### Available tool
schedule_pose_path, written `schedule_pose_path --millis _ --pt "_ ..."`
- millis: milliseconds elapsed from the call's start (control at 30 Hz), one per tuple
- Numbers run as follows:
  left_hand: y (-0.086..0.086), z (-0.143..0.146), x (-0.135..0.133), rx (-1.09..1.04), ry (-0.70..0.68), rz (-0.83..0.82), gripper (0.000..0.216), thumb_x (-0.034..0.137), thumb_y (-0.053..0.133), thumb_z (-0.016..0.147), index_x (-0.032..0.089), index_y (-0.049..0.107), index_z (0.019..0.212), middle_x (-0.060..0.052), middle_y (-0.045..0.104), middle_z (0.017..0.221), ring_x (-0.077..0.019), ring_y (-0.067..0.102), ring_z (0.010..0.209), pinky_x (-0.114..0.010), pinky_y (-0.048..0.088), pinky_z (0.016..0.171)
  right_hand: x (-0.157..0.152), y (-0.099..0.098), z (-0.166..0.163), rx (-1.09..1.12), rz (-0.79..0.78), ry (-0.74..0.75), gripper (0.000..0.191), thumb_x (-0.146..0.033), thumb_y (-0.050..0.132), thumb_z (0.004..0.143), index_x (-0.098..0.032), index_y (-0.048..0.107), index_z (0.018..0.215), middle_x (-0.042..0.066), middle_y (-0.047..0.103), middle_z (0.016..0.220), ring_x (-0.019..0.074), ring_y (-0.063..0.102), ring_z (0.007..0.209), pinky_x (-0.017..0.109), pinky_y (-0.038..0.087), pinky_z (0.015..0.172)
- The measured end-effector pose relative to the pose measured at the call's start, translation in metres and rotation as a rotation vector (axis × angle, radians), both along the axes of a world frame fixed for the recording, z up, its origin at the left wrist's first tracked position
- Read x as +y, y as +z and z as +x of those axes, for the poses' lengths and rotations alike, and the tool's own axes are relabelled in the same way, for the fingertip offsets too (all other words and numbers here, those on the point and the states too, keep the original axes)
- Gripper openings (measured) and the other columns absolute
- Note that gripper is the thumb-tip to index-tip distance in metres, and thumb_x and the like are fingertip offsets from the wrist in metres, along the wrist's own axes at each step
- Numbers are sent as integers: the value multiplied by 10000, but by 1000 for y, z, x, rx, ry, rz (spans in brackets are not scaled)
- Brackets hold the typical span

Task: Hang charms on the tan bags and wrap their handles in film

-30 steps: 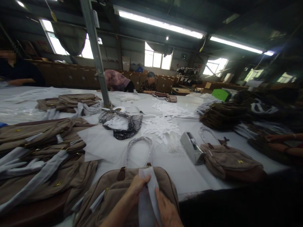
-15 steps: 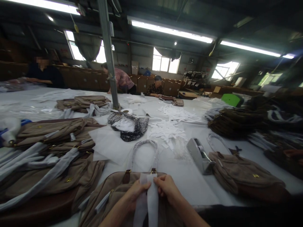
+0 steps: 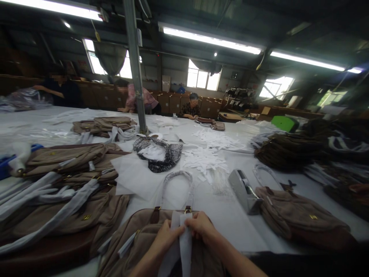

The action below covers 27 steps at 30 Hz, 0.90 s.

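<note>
A taupe handbag [image 3: 144, 227] lies right in front of me, its wrapped handle loop [image 3: 176, 176] stretched away over the table. White wrapping paper [image 3: 186, 246] hangs in a strip over the bag, just below the handle's right gold ring. My left hand [image 3: 166, 235] pinches the paper's left side between thumb and fingers. On the other edge, close to the ring, my right hand [image 3: 200, 226] grips the same paper with thumb and forefinger. The fingers of both hands nearly meet. What lies beneath the paper is partly hidden.
Similar bags [image 3: 72, 207] are stacked at left, straps wrapped in white. A grey tape dispenser [image 3: 245, 191] stands right of my bag, beside another bag [image 3: 302, 211]. Further off lie a black-and-white speckled bag [image 3: 173, 154], loose white strips [image 3: 204, 159] and a metal post [image 3: 135, 69]. Co-workers sit or stand beyond.
My right hand has shifted slightly left across the paper, closer to my left hand. The paper's lower part has spread a little. The view has turned slightly; co-workers at the back have moved their arms.
</note>
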State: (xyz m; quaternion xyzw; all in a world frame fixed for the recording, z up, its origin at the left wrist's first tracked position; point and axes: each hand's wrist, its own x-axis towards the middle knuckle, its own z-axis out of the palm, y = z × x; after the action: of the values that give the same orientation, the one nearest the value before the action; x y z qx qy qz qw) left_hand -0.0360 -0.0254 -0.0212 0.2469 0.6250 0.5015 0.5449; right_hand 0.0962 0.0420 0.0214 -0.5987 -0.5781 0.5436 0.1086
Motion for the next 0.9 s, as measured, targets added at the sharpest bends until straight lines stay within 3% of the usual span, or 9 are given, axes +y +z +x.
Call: schedule_pose_path --millis 167,267,400,600,900 --pt "-2 8 -14 191 -34 39 300 330 706 593 126 617 794 -99 685 781 -285 621 766 -310 453 650 -3 5 -2 0 -21 1 159 -248 504 679 -137 612 640 10 529 373 120 475 324 178 334 316" --pt "6 14 -17 356 -1 89 218 309 658 634 139 602 758 -71 674 734 -250 617 721 -272 435 609 -4 8 -2 6 4 29 185 -262 503 693 -140 630 636 15 542 383 140 525 358 191 385 340" --pt "19 19 -19 563 -26 29 182 298 568 710 147 604 804 -77 681 788 -237 627 773 -267 433 646 -5 12 -4 -5 14 31 184 -212 500 690 -136 628 583 8 530 380 130 518 356 181 383 334" --pt "33 30 -26 735 -171 23 386 371 430 818 169 590 1105 -95 665 1077 -235 601 1002 -266 431 805 -7 19 -9 -9 39 -20 212 -165 483 709 -143 597 530 0 504 361 118 483 334 178 353 322" --pt "41 46 -24 976 -435 -96 485 308 224 899 134 428 1303 -176 623 1046 -282 594 997 -349 425 798 -5 11 -11 10 14 -59 246 -169 476 758 -155 552 525 -5 497 367 110 470 320 180 346 323"
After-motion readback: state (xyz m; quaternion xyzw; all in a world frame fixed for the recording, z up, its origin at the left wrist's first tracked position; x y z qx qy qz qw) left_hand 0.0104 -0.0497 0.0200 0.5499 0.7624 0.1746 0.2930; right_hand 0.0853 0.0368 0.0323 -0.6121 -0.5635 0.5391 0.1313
